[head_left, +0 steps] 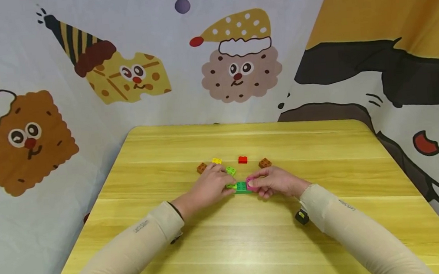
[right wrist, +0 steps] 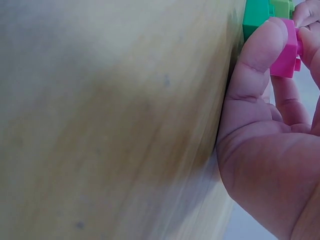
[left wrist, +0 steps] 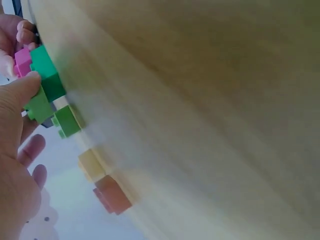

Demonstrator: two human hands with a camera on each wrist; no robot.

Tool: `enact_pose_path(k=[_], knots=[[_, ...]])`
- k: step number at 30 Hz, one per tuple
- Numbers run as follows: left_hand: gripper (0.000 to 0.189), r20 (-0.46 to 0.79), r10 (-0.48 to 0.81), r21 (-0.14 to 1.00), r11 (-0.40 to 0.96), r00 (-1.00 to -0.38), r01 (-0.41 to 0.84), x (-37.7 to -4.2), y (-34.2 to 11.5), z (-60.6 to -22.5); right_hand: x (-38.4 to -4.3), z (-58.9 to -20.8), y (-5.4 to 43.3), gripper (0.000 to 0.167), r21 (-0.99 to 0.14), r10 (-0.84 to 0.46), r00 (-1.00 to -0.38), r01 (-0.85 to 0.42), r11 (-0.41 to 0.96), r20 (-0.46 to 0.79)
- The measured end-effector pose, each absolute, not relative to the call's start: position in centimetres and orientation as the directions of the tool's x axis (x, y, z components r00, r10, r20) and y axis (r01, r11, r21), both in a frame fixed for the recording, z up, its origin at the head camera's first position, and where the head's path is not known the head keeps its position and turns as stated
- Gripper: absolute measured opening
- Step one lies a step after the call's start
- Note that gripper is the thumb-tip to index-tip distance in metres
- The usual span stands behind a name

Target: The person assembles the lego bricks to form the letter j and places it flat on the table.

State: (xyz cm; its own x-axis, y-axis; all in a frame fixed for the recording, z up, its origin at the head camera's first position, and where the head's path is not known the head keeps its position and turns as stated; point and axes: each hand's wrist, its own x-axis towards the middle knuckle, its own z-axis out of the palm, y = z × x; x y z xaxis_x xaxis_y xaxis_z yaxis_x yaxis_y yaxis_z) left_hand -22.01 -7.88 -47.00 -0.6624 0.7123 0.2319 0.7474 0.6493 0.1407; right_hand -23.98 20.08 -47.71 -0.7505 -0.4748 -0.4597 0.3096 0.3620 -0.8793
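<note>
Head view, from where I stand: the green brick [head_left: 241, 186] lies lengthwise left to right on the bench [head_left: 252, 247], between the hands. The left hand [head_left: 212, 183] pinches the lime brick [left wrist: 39, 107] at its left end; the right hand [head_left: 278, 181] grips the pink brick [right wrist: 284, 60] at its right; whether that's seated, I can't tell.

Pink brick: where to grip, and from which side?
Probably the near and far walls of the pink brick, coming from the right. It is blocky, so those walls should oppose each other; left of it lie the left hand and exposed studs of the green brick.
</note>
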Motion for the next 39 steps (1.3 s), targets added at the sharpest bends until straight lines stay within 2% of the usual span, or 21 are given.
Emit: enact_pose_path(k=[5,16,29,34,39], knots=[[0.015,0.225,0.711,0.130,0.656,-0.666,0.744,-22.0,-7.4,-46.9,-23.9,-47.7,20.2,0.053,-0.877,-0.475,-0.750,0.305,0.371,-0.461],[0.015,0.235,0.698,0.168,0.656,-0.677,0.735,-21.8,-7.3,-47.7,-23.4,-48.1,20.1,0.054,-0.869,-0.462,-0.756,0.285,0.404,-0.463],[0.012,0.228,0.690,0.195,0.658,-0.687,0.727,-21.7,-7.0,-47.3,-23.2,-47.6,20.5,0.071,-0.874,-0.473,-0.767,0.229,0.429,-0.434],[0.018,0.205,0.678,0.202,0.676,-0.706,0.709,-21.7,-7.0,-46.9,-23.2,-47.2,21.1,0.072,-0.861,-0.449,-0.791,0.180,0.476,-0.414],[0.029,0.149,0.648,0.206,0.719,-0.747,0.664,-21.7,-7.0,-46.6,-23.3,-47.0,22.3,0.065,-0.850,-0.398,-0.846,0.115,0.514,-0.356]])
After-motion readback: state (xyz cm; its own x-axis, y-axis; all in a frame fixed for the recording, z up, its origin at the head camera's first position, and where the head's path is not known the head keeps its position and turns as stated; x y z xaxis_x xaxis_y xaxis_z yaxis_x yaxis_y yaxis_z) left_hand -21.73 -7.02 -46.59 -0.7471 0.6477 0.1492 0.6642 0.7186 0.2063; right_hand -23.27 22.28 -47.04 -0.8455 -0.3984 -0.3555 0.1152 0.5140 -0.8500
